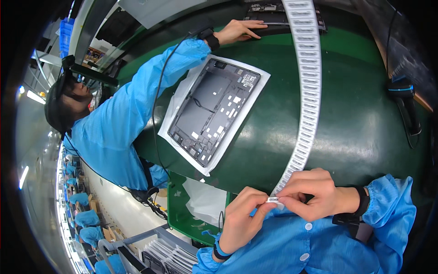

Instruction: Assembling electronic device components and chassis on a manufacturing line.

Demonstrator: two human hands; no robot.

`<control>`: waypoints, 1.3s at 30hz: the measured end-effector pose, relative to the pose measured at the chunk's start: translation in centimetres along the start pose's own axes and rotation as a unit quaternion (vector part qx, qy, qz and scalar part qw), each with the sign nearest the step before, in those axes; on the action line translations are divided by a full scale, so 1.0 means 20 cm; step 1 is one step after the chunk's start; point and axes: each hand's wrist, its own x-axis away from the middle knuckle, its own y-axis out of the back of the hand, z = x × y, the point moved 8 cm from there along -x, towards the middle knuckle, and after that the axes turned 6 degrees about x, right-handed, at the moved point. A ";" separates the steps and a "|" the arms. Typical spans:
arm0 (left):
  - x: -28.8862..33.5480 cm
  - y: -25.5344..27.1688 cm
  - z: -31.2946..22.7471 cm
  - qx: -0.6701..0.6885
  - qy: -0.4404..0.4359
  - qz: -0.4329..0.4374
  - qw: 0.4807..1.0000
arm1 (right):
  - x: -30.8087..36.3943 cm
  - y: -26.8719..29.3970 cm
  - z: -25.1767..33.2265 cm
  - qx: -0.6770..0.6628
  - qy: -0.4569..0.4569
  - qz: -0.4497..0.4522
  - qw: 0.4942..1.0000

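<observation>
My left hand (244, 217) is closed, thumb and forefinger pinching one end of a small white barcode label (273, 199). My right hand (315, 195) pinches the label's other end, its fingers curled together. A long white strip of barcode labels (309, 91) runs from the far edge of view down across the table to my hands. Its near end passes behind my right fingers, so I cannot tell whether they also grip it. Left of the strip, a dark tablet-like device casing (212, 107) lies open side up on a white sheet (263, 78).
A co-worker in a blue smock (109, 114) reaches from the left, one hand (237, 31) at another dark device casing (269, 17). A handheld scanner (404, 107) is at the right. A green bin (175, 205) holding white sheets (203, 201) stands below the green table's (255, 150) left edge.
</observation>
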 end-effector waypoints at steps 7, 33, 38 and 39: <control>-0.09 0.09 -0.03 -0.055 -0.031 -0.018 0.998 | 0.02 0.04 -0.14 -0.026 -0.166 0.011 0.986; -0.22 0.37 0.09 -0.412 -0.229 -0.194 0.860 | 1.08 1.75 1.30 0.785 -0.265 -0.372 0.418; -0.10 0.47 0.12 -0.380 -0.275 -0.207 0.858 | 1.20 1.92 1.08 0.781 -0.302 -0.342 0.427; -0.11 0.49 0.11 -0.307 -0.239 -0.221 0.894 | 1.16 1.90 1.08 0.800 -0.279 -0.341 0.408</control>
